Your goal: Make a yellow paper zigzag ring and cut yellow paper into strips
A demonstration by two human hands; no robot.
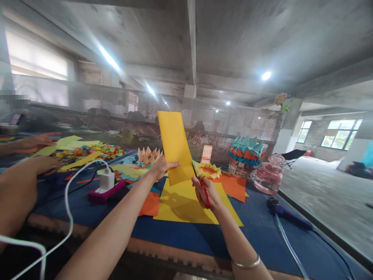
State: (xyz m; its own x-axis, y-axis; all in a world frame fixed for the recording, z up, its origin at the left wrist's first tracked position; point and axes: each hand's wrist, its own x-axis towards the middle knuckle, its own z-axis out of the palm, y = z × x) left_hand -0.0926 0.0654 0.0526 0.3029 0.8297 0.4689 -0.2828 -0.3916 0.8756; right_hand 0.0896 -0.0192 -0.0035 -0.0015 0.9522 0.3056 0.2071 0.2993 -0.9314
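Fingers of the left hand (161,167) pinch a smooth yellow paper rectangle (175,144) upright; at its lower edge the right hand (209,197) has its fingers curled through glossy red-handled scissors (205,189).

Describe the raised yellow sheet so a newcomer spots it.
Start at the blue table and the flat yellow sheet in its middle. Above it, the left hand holds a yellow strip upright, red-handled scissors in the right hand at its lower edge. Same colour as that sheet, but lifted.
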